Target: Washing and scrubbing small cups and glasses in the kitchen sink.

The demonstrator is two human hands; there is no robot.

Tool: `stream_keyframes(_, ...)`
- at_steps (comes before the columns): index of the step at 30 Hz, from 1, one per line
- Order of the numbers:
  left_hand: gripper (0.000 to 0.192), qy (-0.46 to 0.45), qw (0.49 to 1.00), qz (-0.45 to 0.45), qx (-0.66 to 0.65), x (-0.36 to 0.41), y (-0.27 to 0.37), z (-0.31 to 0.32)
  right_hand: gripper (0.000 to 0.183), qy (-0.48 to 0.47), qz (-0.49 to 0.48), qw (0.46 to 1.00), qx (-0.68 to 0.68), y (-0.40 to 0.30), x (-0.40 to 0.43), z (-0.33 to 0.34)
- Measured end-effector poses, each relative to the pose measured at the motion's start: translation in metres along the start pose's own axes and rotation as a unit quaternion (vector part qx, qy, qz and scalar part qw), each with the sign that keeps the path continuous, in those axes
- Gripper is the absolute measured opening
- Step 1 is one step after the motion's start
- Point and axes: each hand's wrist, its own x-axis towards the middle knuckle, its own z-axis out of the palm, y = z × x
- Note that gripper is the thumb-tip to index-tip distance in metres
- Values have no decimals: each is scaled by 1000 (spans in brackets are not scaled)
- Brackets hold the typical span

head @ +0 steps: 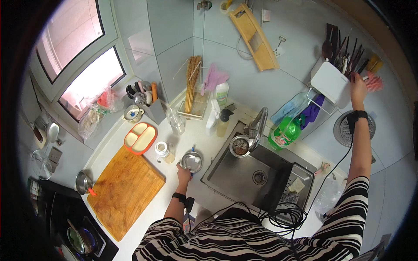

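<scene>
My left hand (184, 172) grips the near rim of a small metal bowl (190, 162) with blue side handles, on the white counter beside the sink. A small pale piece lies in the bowl. My right hand (358, 87) is raised at the right, at the edge of a white wall-mounted utensil holder (329, 80). Its fingertips are among the handles of chopsticks and other utensils (347, 57); whether they grip one is hidden. A pink bristled brush (374, 83) hangs just beside that hand.
A steel sink (228, 176) with a curved faucet (262, 120) lies before me. At left are a wooden cutting board (127, 192), a divided plate (140, 138) and a white-capped jar (165, 151). A green bottle (284, 133) stands behind the sink. A black cable (329, 173) trails from my right wrist.
</scene>
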Motion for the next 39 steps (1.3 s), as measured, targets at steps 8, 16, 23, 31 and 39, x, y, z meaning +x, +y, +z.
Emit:
stream_keyframes(8, 50, 70, 987, 57, 133, -18, 26, -19, 19, -103, 74, 992, 19, -2, -6, -11)
stream_keyframes(16, 48, 72, 947, 280, 140, 34, 142, -2, 28, -60, 0, 987, 151, -8, -33, -12)
stream_keyframes(23, 57, 84, 956, 140, 245, 122, 152, 34, 29, -45, -19, 990, 136, -7, -52, -52)
stream_keyframes(31, 17, 109, 921, 238, 288, 179, 100, 30, 22, -22, -85, 985, 148, -53, -97, -106)
stream_keyframes(39, 11, 152, 911, 294, 244, 128, 113, 22, 30, -266, -210, 846, 413, -129, -191, -63)
